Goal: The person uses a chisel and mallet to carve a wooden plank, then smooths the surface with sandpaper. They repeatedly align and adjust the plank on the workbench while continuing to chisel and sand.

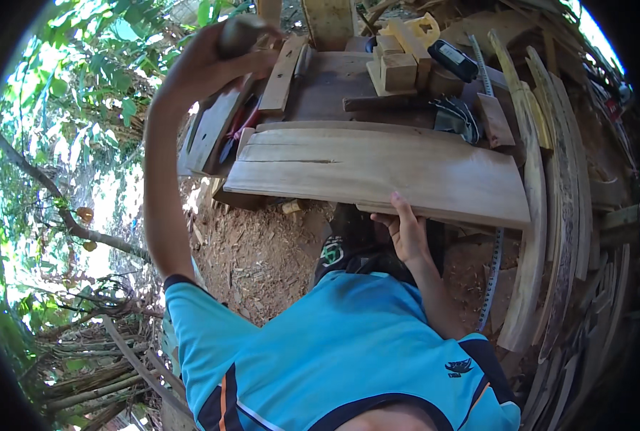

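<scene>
A wide pale board (377,165) with a dark crack toward its left end lies across the near side of the workbench (320,79). At its near edge, my right hand (409,233) grips it, thumb on top and fingers underneath. My left arm reaches far forward on the left, and my left hand (215,68) is curled around a rounded greyish object (238,37) whose kind I cannot make out. Just right of that hand a narrow wooden strip (284,75) lies on the bench. A red-handled tool (243,118) rests beneath the left hand.
Stacked wood blocks (397,65), a black case (453,59) and a dark cloth-like item (455,118) sit on the far bench. A measuring tape (494,266) hangs down at the right, beside long rough timber strips (535,273). Shavings cover the ground (251,251).
</scene>
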`<state>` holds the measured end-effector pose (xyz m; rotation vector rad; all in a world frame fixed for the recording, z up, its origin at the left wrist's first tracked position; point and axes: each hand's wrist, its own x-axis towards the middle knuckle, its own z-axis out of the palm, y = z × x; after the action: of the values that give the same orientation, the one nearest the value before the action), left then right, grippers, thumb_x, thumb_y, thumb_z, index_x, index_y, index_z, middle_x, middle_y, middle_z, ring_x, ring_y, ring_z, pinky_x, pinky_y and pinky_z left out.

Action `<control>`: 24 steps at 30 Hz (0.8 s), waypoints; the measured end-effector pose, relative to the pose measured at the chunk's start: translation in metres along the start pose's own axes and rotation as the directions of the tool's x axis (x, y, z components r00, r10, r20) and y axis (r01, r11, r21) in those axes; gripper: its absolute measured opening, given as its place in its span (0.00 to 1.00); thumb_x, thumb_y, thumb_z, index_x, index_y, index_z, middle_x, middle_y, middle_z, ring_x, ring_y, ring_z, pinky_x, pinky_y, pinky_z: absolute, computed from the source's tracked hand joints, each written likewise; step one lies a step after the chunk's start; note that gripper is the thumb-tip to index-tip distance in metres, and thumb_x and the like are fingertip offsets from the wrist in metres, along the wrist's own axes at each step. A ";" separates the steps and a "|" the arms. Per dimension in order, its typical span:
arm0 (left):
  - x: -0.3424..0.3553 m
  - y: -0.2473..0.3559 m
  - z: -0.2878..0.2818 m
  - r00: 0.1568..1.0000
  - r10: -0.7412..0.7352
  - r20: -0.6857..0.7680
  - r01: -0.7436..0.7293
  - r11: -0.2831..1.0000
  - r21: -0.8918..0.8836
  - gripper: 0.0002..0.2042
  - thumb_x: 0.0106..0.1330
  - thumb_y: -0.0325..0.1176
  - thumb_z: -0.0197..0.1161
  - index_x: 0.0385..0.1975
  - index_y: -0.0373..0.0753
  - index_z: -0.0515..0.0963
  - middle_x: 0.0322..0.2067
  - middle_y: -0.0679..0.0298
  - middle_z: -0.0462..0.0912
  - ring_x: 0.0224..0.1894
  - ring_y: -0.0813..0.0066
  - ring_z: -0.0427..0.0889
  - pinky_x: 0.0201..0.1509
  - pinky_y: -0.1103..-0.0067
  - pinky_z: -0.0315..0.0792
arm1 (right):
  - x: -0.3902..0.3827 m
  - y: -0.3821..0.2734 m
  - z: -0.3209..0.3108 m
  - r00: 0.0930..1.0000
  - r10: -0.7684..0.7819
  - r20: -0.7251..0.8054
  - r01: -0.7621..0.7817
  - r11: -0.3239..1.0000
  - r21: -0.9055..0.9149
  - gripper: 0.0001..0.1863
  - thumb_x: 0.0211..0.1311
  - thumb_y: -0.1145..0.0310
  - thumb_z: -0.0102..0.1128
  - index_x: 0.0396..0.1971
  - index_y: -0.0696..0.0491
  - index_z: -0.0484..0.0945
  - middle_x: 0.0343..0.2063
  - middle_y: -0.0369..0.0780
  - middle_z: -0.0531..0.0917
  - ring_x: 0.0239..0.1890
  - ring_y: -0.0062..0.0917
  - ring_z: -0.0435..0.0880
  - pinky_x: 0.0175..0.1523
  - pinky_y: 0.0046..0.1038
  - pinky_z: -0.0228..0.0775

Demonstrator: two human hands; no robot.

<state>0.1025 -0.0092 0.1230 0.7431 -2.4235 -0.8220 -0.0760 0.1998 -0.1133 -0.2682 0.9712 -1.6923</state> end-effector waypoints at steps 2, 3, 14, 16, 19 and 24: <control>-0.023 0.010 -0.014 0.998 -0.044 -0.052 0.038 0.994 -0.104 0.12 0.58 0.35 0.64 0.41 0.41 0.77 0.14 0.73 0.71 0.12 0.90 0.67 0.14 0.89 0.60 | 0.010 0.000 0.001 1.000 0.024 0.008 -0.024 1.000 -0.016 0.18 0.59 0.65 0.57 0.45 0.59 0.67 0.40 0.40 0.74 0.36 0.25 0.80 0.35 0.26 0.80; -0.030 0.010 -0.019 0.997 -0.046 -0.065 0.036 0.988 -0.149 0.11 0.58 0.33 0.63 0.40 0.41 0.77 0.13 0.73 0.70 0.11 0.90 0.66 0.13 0.90 0.59 | 0.016 0.000 0.002 0.999 0.012 -0.038 -0.012 1.000 -0.012 0.18 0.59 0.65 0.57 0.45 0.59 0.68 0.39 0.40 0.74 0.36 0.24 0.80 0.35 0.26 0.80; -0.043 -0.042 0.054 0.951 -0.238 0.197 0.226 0.971 0.079 0.16 0.52 0.32 0.69 0.41 0.40 0.76 0.25 0.71 0.76 0.19 0.88 0.71 0.19 0.86 0.66 | 0.030 -0.018 -0.009 0.938 0.346 -0.031 -0.341 0.897 -0.281 0.28 0.57 0.49 0.57 0.44 0.60 0.71 0.32 0.44 0.81 0.33 0.25 0.83 0.33 0.18 0.77; -0.038 -0.050 0.082 0.917 -0.295 0.269 0.283 0.955 0.084 0.18 0.49 0.30 0.71 0.40 0.41 0.76 0.30 0.70 0.75 0.23 0.87 0.70 0.22 0.87 0.68 | 0.025 -0.022 -0.017 0.913 0.407 -0.026 -0.403 0.889 -0.217 0.28 0.57 0.49 0.56 0.43 0.60 0.71 0.32 0.45 0.81 0.33 0.26 0.83 0.33 0.19 0.77; -0.040 -0.072 0.130 0.945 0.089 0.315 -0.127 0.986 0.105 0.30 0.42 0.40 0.74 0.48 0.40 0.72 0.46 0.50 0.73 0.46 0.61 0.76 0.48 0.70 0.70 | 0.011 -0.023 -0.027 0.929 0.369 -0.030 -0.370 0.921 -0.123 0.23 0.60 0.52 0.54 0.40 0.59 0.72 0.31 0.45 0.82 0.32 0.26 0.83 0.28 0.20 0.75; -0.051 -0.040 0.190 0.920 0.041 0.391 -0.237 0.851 0.469 0.35 0.43 0.40 0.71 0.54 0.44 0.65 0.52 0.45 0.67 0.40 0.54 0.79 0.41 0.68 0.76 | -0.007 -0.037 -0.051 0.953 0.008 -0.302 -0.029 0.997 -0.066 0.17 0.62 0.55 0.51 0.31 0.56 0.73 0.25 0.43 0.82 0.26 0.26 0.83 0.23 0.20 0.70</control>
<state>0.0434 0.0716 -0.0512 0.6150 -3.0516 -0.2616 -0.1306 0.2316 -0.1172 -0.0444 1.2557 -1.7147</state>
